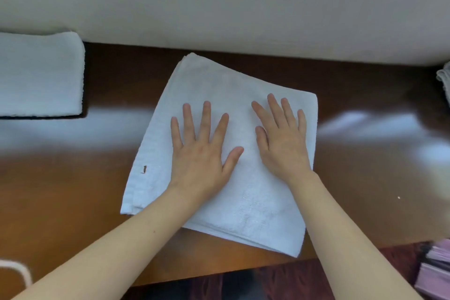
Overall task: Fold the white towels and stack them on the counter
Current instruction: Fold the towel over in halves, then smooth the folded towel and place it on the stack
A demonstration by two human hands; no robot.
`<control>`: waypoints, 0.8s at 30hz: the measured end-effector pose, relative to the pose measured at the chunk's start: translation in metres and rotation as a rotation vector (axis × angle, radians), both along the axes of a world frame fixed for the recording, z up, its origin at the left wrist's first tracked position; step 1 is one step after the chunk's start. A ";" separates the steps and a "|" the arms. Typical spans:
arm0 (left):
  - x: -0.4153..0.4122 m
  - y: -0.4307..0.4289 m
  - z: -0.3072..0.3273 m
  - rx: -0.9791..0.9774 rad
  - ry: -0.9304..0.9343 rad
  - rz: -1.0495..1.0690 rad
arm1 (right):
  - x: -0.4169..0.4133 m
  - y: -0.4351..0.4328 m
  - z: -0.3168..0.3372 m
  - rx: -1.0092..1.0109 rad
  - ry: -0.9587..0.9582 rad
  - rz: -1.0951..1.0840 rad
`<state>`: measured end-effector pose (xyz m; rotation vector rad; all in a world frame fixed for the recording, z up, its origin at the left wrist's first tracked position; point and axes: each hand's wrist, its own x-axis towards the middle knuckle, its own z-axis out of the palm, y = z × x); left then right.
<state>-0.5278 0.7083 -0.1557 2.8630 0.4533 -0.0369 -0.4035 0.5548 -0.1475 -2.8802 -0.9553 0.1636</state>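
A folded white towel lies at the wooden counter's far left edge, and a second towel, folded square, sits askew at the middle near the front edge, with the left hand and right hand pressed flat on it, fingers straight and spread, gripping nothing.

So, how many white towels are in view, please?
2 clearly: the middle towel on the counter, under the left hand and right hand; the folded towel at far left. White fabric at the right edge may be another, mostly cut off.
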 end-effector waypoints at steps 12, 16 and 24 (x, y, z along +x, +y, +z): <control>0.013 0.010 -0.010 0.081 0.113 -0.266 | -0.014 -0.042 -0.013 -0.004 0.094 -0.218; 0.041 0.042 -0.001 -0.035 0.088 -0.515 | -0.074 -0.037 -0.012 0.042 0.131 -0.535; -0.020 -0.038 0.020 -0.042 -0.064 0.094 | -0.054 -0.043 -0.005 0.090 0.065 -0.047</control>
